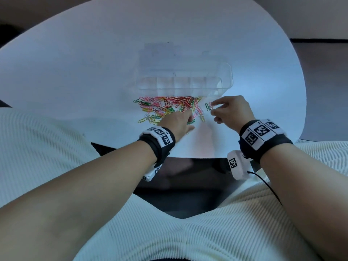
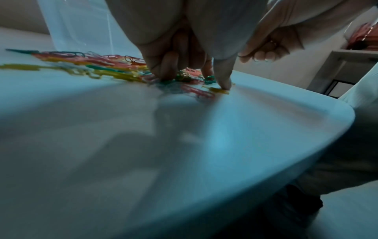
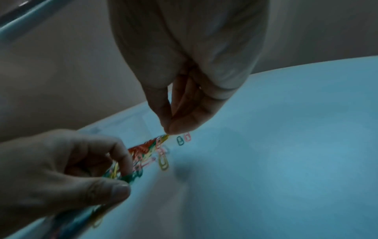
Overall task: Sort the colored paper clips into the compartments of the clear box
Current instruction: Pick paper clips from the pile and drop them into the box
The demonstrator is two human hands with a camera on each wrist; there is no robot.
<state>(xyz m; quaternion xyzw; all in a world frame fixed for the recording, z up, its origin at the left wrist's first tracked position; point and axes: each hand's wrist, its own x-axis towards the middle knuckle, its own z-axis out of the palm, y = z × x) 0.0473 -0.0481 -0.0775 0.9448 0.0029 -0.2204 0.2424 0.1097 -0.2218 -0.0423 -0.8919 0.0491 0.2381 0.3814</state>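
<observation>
The clear compartment box [image 1: 230, 76] stands open on the white table [image 1: 75, 72], its compartments looking bare. A heap of coloured paper clips [image 1: 169, 105] lies just in front of it. My left hand [image 1: 188, 119] is down on the heap's near right edge, its thumb and curled forefinger [image 3: 124, 181] closing on a green clip [image 3: 131, 177]; one fingertip [image 2: 224, 84] presses a yellow clip [image 2: 219, 90]. My right hand [image 1: 212, 109] hovers right of the heap with thumb and forefinger [image 3: 168, 131] pinched on what looks like a thin yellow clip. A green clip [image 3: 180, 140] and a pink clip [image 3: 187, 137] lie apart below those fingertips.
The table's near edge [image 1: 188, 157] runs just behind both wrists, with my lap in white ribbed cloth below. The box lid [image 1: 169, 53] lies back beyond the compartments. Bare tabletop stretches left of the heap and right of my right hand.
</observation>
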